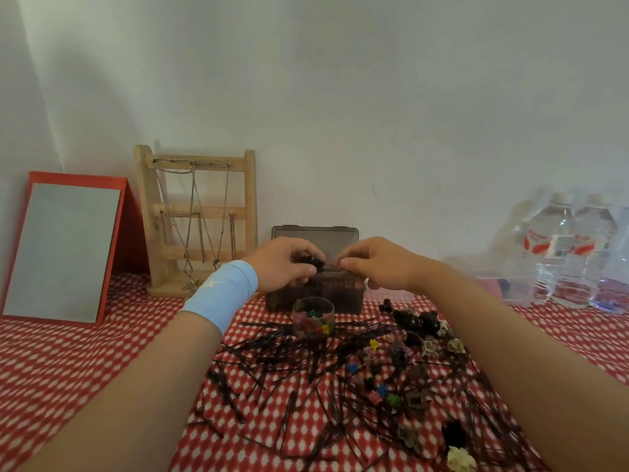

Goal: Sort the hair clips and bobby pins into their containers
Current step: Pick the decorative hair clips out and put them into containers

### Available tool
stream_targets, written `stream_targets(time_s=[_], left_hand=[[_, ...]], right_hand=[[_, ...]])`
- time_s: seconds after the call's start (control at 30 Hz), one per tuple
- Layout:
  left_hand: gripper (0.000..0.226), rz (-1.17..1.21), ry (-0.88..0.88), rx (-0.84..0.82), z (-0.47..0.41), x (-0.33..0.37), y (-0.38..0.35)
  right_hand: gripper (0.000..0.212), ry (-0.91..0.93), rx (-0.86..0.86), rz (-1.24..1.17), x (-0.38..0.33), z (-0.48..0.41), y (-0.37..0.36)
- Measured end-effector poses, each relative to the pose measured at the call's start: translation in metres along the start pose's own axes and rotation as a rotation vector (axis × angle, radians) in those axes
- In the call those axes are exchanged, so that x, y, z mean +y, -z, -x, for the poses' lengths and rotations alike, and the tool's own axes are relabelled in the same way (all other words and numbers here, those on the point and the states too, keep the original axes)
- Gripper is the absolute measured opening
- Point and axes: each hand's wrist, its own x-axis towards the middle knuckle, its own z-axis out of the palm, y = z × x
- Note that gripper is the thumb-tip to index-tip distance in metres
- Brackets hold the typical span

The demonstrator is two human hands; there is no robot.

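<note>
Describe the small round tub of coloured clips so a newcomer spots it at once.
On the red checked tablecloth, find the open dark box. Directly in front stands the round tub: low and clear, coloured clips inside, unlike the dark rectangular box.

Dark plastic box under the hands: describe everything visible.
The dark plastic box is rectangular, smoky translucent brown. Its lid stands open, upright by the wall. It sits on the checked cloth behind the small round container. The left hand, gripping a dark hair clip, and right hand are over its opening; contact unclear.
</note>
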Motion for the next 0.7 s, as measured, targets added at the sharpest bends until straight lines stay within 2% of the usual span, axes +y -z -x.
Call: stream_targets(time_s=[0.17, 0.33, 0.4, 0.5, 0.57, 0.7], left_hand=[[0.033, -0.128, 0.07, 0.047, -0.025, -0.013, -0.01], [0.04, -0.142, 0.082, 0.086, -0.028, -0.026, -0.024], [0.034, -0.165, 0.049, 0.098, -0.027, -0.027, -0.022], [0.023, -0.174, -0.023, 0.135, -0.023, -0.017, -0.02], [0.017, -0.201, -0.079, 0.118, -0.022, -0.005, -0.023], [0.009, -0.18, -0.135, -0.019, -0.017, 0.024, -0.031]], right_hand=[[0.025, -0.01, 0.072, 0.065, 0.007, -0.034, -0.014], [0.048, 0.007, 0.097, 0.139, 0.013, -0.041, -0.017], [0.044, 0.022, 0.118, 0.154, 0.014, -0.038, -0.013], [0.019, 0.069, 0.13, 0.188, 0.012, -0.027, -0.005], [0.014, 0.099, 0.053, 0.223, 0.01, -0.015, 0.002], [0.014, 0.047, -0.265, 0.349, 0.011, 0.007, 0.008]])
